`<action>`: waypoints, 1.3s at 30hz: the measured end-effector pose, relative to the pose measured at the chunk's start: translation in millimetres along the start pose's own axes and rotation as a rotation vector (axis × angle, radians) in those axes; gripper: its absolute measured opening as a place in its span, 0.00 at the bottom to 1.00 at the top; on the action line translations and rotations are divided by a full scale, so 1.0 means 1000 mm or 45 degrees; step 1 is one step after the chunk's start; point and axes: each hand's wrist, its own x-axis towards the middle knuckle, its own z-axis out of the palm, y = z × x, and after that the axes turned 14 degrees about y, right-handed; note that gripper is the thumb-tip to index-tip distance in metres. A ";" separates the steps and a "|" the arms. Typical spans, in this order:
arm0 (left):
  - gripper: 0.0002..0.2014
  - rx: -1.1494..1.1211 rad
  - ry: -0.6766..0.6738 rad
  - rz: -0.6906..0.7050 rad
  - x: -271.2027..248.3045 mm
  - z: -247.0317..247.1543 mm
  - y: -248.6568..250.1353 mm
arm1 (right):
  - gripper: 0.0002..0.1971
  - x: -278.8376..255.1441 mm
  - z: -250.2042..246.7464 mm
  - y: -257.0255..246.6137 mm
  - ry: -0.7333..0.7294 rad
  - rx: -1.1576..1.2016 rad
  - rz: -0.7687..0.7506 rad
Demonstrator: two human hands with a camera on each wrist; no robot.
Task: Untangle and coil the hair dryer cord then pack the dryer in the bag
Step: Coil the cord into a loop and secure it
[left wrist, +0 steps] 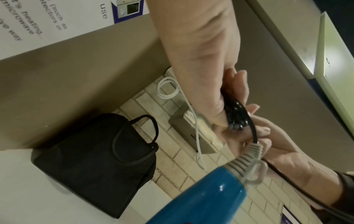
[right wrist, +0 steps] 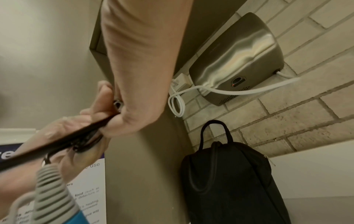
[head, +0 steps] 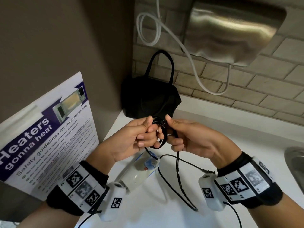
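Observation:
A small coil of the black cord (head: 162, 132) hangs between my two hands above the counter. My left hand (head: 144, 134) pinches the coil's left side, its fingers curled round the loops. My right hand (head: 174, 134) pinches the right side. The loose cord (head: 179, 178) trails down to the counter, and its plug (head: 207, 171) lies by my right wrist. Below my left hand lies the white and blue hair dryer (head: 139, 173), its blue handle (left wrist: 201, 197) close to the left wrist camera. The black bag (head: 150, 96) with loop handles stands in the corner behind my hands.
A microwave safety poster (head: 49, 139) leans at the left. A steel hand dryer (head: 233, 30) with a white cable (head: 194, 63) hangs on the tiled wall above the bag. A sink rim (head: 294, 162) shows at the right edge of the white counter (head: 222, 122).

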 end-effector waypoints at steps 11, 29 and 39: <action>0.18 -0.292 0.052 0.010 -0.002 0.015 0.009 | 0.18 0.005 0.015 -0.001 0.196 0.109 -0.129; 0.13 -0.262 0.786 0.408 0.015 0.022 0.023 | 0.16 -0.043 0.031 0.091 0.564 -1.816 -0.577; 0.16 -0.218 0.607 0.417 0.016 0.010 0.025 | 0.08 -0.092 0.055 0.074 0.832 -1.896 -0.996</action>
